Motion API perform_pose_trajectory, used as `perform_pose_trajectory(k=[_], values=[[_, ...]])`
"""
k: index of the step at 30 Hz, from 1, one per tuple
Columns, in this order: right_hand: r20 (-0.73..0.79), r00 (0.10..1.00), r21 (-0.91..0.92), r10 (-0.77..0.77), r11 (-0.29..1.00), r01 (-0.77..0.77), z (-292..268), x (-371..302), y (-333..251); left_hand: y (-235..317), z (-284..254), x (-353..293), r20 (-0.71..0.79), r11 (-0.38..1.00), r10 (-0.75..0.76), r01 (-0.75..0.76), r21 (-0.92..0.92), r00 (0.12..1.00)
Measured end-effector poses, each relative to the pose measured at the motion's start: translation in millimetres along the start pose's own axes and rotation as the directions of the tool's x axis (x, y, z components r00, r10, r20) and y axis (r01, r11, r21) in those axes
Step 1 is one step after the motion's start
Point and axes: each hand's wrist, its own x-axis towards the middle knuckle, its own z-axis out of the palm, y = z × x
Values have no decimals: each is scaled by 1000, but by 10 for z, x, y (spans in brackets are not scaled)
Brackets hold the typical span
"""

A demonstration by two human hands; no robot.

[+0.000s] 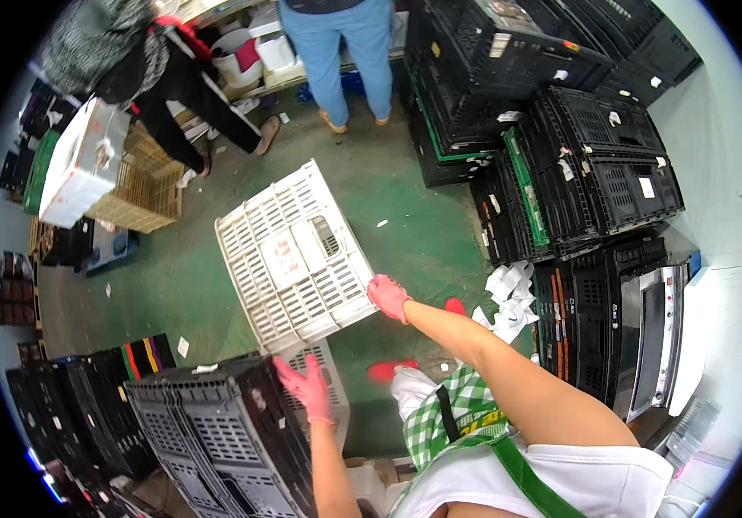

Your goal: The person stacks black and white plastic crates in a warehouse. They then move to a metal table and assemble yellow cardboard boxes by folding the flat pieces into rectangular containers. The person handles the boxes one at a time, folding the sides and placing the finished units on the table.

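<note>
Person is standing over a green floor [405, 198] w/ both hands in pink gloves, handling a white folding crate [293, 255]. Right hand [388, 297] is gripping the crate's near right corner, fingers closed on the rim; the crate is tilting up off the floor, its slatted panel facing the camera. Left hand [306, 388] is spreading open, fingers splayed, hovering just above a second white crate [323, 388] lying below and beside a stack of dark grey crates [216, 432] at lower left; can't tell if it's touching either.

Step in hand, judging by the pose: the white crate is being swung or lifted one-handed, prob. mid-way btw floor and a stack. Next move is calling for the left hand to be catching the crate's free edge so it isn't twisting, then lining it up flat before setting down.

Around: black crate stacks [561, 129] are filling the right side, crumpled white paper [509, 298] is lying near them. Two other people [345, 52] are standing at the far end, one bending by a wicker-coloured basket [142, 186].
</note>
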Motion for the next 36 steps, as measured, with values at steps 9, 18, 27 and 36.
perform_pose_trajectory(k=[9,18,27,36], values=[[-195,977,25,88,996,-85,-2050,88,1387,465,1600,-195,573,765,-230,510,-393,787],[-420,791,214,445,896,-390,-2728,-822,2852,1810,2550,-588,731,986,-166,135,102,662],[-442,795,253,416,908,-334,-2721,-911,2797,1086,2985,-178,801,987,-7,133,-91,599],[-388,791,207,472,882,-425,-2755,-778,2805,1346,2881,-225,882,962,-207,251,105,424]])
